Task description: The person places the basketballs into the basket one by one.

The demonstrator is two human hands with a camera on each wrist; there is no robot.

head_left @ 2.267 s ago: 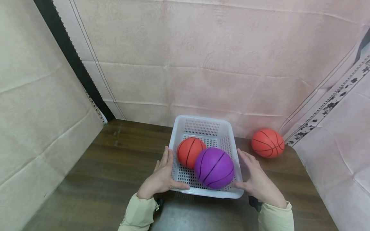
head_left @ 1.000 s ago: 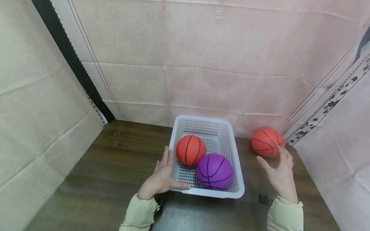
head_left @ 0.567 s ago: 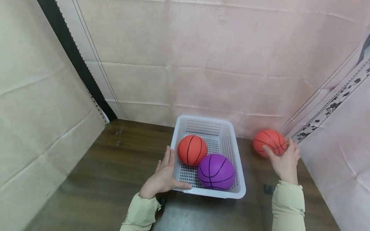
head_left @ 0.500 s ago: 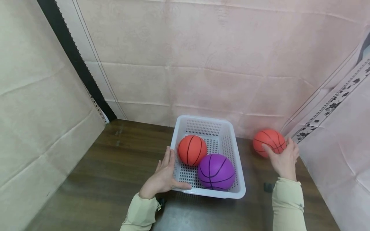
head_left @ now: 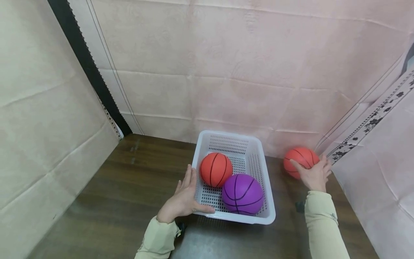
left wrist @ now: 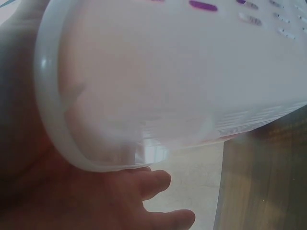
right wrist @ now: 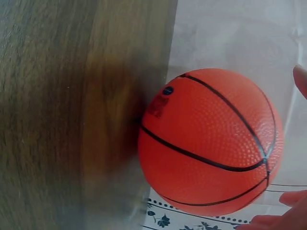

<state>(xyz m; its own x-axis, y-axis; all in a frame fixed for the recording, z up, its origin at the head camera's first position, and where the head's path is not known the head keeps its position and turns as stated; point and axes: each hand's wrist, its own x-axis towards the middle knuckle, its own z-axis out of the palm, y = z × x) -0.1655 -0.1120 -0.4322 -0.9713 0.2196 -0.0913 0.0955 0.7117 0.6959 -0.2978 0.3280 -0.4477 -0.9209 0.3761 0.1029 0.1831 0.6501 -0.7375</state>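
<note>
A white plastic basket (head_left: 267, 187) stands on the table with an orange-red mini basketball (head_left: 216, 169) and a larger purple one (head_left: 242, 194) in it. My left hand (head_left: 182, 202) lies at the basket's near left corner, fingers straight along the side and thumb on the front rim; the left wrist view has the basket wall (left wrist: 158, 72) filling most of it. To the right, a second orange-red ball (head_left: 298, 158) sits on the table by the back cloth. My right hand (head_left: 313, 175) reaches over its near right side, thumb and fingers spread. In the right wrist view, a gap shows between that ball (right wrist: 211, 143) and the thumb.
Pale cloth (head_left: 239, 72) hangs behind the dark wooden table (head_left: 129, 194), and more cloth (head_left: 375, 172) borders it on the right. The right-hand ball stands close to that corner. Bare table lies left of the basket.
My right hand has left the basket's right side and moved right and forward to the loose orange-red ball. The purple ball has settled slightly nearer the front rim. My left hand stays put.
</note>
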